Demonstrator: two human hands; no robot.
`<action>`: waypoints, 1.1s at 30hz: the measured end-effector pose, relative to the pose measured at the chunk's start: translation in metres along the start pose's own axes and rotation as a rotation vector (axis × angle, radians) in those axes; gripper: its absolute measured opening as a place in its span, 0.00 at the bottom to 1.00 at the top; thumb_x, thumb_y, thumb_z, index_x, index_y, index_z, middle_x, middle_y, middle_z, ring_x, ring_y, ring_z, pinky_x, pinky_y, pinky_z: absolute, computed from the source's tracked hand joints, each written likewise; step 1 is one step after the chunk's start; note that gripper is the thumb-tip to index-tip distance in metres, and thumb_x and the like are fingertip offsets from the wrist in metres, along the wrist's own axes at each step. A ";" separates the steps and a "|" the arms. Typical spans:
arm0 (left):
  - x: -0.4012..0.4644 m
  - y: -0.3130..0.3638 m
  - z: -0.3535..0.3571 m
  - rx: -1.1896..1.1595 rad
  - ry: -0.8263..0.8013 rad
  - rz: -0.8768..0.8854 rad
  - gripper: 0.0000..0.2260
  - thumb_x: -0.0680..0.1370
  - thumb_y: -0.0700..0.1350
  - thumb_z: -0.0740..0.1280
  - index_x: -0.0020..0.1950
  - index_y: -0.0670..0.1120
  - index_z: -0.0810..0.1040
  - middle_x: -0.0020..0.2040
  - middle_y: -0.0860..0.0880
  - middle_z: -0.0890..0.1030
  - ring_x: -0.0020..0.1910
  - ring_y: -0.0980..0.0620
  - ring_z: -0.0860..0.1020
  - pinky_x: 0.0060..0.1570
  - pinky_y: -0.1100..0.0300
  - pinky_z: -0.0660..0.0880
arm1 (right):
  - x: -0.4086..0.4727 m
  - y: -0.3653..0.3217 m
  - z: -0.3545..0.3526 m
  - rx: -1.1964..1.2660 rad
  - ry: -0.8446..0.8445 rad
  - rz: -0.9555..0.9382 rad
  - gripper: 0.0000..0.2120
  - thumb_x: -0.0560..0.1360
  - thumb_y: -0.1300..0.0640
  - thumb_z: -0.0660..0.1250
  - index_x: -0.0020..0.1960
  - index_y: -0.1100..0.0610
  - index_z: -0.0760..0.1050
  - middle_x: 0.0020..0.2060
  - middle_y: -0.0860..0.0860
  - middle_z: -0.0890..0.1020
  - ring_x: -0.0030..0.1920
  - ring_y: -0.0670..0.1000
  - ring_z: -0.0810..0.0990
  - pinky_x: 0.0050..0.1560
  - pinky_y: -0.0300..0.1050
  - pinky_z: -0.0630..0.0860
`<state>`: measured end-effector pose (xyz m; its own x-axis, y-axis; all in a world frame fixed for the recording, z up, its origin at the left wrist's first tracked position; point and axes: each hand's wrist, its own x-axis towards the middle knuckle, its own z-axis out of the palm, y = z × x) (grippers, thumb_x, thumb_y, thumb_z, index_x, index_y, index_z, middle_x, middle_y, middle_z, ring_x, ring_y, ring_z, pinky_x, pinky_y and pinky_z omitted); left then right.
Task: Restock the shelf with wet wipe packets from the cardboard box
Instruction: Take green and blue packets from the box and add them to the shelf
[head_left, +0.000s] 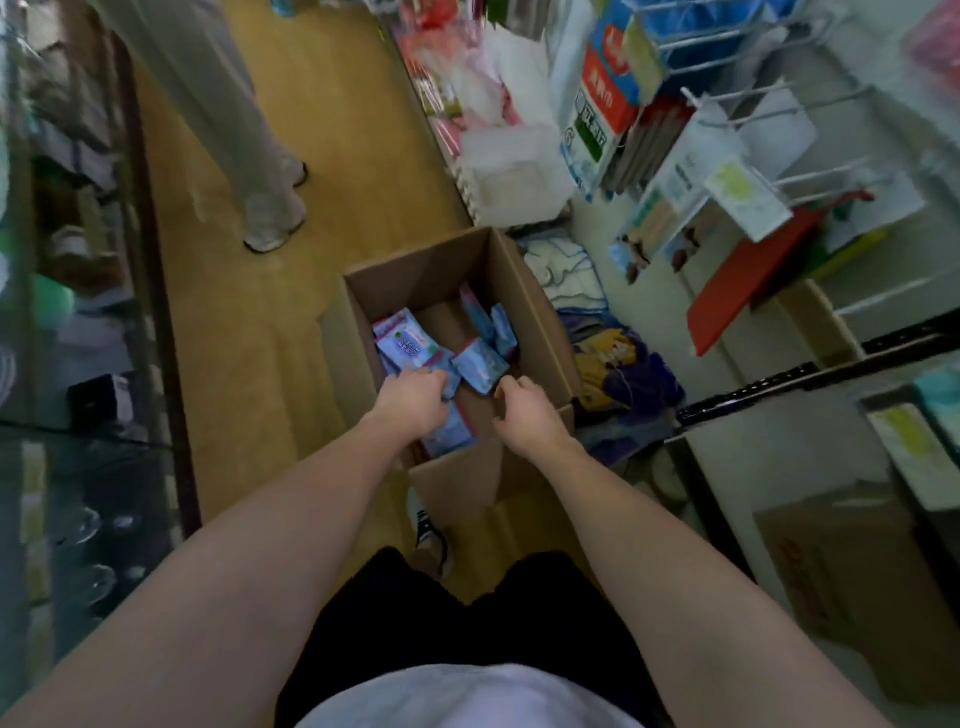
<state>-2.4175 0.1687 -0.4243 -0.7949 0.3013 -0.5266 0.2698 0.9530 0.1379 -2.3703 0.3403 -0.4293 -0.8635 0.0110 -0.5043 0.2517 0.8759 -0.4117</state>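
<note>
Both hands are being held inside the open cardboard box (535, 312) on the floor. Left hand (413, 397) w/ fingers curled is being pressed onto blue wet wipe packets (410, 345) lying loose at the box bottom. Right hand (524, 410), fingers bent, is being held just beside them; grip can't be told. Shelf (769, 379) is standing to the right.

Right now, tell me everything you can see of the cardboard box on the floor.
The cardboard box is plain brown corrugated card, standing upright on the wooden floor beside the shelving, its top flaps folded open. It is mostly empty: a loose scatter of blue and pink wet wipe packets lies on its bare bottom. Both hands reach inside; the left hand grips packets, the right hand hovers curled just above others. Whether it touches them is unclear.
</note>
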 end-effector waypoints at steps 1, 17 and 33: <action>0.010 -0.008 0.000 -0.004 -0.013 -0.002 0.14 0.77 0.46 0.61 0.62 0.45 0.72 0.62 0.42 0.75 0.62 0.40 0.72 0.59 0.47 0.69 | 0.010 -0.005 0.001 -0.002 -0.013 0.011 0.13 0.77 0.57 0.68 0.60 0.57 0.71 0.59 0.56 0.72 0.61 0.58 0.71 0.60 0.54 0.73; 0.129 -0.058 0.025 -0.077 -0.224 -0.034 0.25 0.77 0.41 0.63 0.73 0.43 0.63 0.67 0.42 0.69 0.68 0.40 0.67 0.62 0.47 0.68 | 0.156 -0.004 0.047 0.029 -0.200 0.140 0.19 0.77 0.55 0.67 0.65 0.57 0.70 0.64 0.57 0.71 0.65 0.59 0.70 0.62 0.53 0.73; 0.262 -0.087 0.073 0.363 -0.267 0.164 0.29 0.79 0.43 0.62 0.78 0.50 0.54 0.77 0.45 0.58 0.76 0.42 0.55 0.72 0.40 0.54 | 0.288 0.046 0.108 0.022 -0.216 0.244 0.34 0.75 0.55 0.72 0.74 0.62 0.61 0.73 0.62 0.63 0.74 0.63 0.62 0.72 0.55 0.64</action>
<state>-2.6092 0.1622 -0.6355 -0.5713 0.3826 -0.7261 0.5901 0.8063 -0.0395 -2.5605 0.3313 -0.6758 -0.6640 0.1147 -0.7389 0.4514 0.8493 -0.2738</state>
